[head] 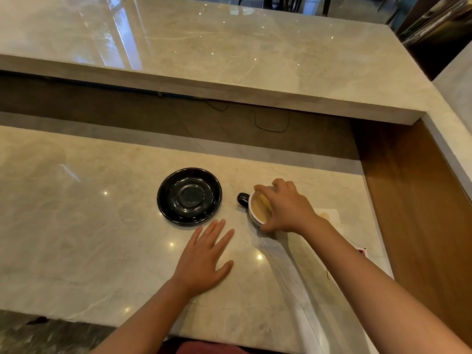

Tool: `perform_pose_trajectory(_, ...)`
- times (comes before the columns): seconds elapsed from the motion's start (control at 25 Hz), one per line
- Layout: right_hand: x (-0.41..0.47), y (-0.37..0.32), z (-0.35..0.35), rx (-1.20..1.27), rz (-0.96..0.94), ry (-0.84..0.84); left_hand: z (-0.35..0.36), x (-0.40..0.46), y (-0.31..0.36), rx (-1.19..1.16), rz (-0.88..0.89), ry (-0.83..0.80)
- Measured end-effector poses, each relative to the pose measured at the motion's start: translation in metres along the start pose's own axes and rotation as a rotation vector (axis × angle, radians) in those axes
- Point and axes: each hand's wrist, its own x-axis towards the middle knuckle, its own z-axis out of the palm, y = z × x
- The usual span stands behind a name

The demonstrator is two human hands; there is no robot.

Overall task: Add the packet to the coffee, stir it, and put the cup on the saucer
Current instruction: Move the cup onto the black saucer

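Observation:
A black saucer (189, 196) sits bare on the marble counter, left of the cup. The cup (258, 209) is black outside, white inside, holds light brown coffee, and its handle (242, 199) points left toward the saucer. My right hand (286, 206) grips the cup from above, fingers spread around its rim. My left hand (204, 259) lies flat on the counter just below the saucer, fingers apart, holding nothing. A white paper with a brown stain (328, 215) lies behind my right wrist; a bit of red and white packet (362, 250) shows beside my right forearm.
A raised marble ledge (229, 93) runs across the back, with a dark gap and a thin black cable (270, 123) beneath it. A wooden panel (408, 200) drops off at the counter's right edge. The counter's front edge is near my body.

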Motion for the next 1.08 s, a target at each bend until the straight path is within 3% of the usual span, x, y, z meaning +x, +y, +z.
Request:
perform_pose_trajectory(0.28,0.004,-0.013,-0.004,0.037,0.037,0.024,0.0,-0.001,0.0,0.012,-0.008,-0.005)
perform_pose_trajectory(0.56,0.026,-0.068,-0.033,0.087,-0.087,0.124,-0.002,0.001,0.001,0.006,0.003,0.015)
perform_pose_trajectory(0.84,0.066,-0.126,-0.026,0.106,-0.191,0.077,-0.001,0.002,-0.002,0.015,0.005,0.016)
perform_pose_trajectory(1.08,0.08,-0.135,-0.012,0.057,-0.218,0.057,-0.001,0.003,-0.003,-0.013,0.019,0.036)
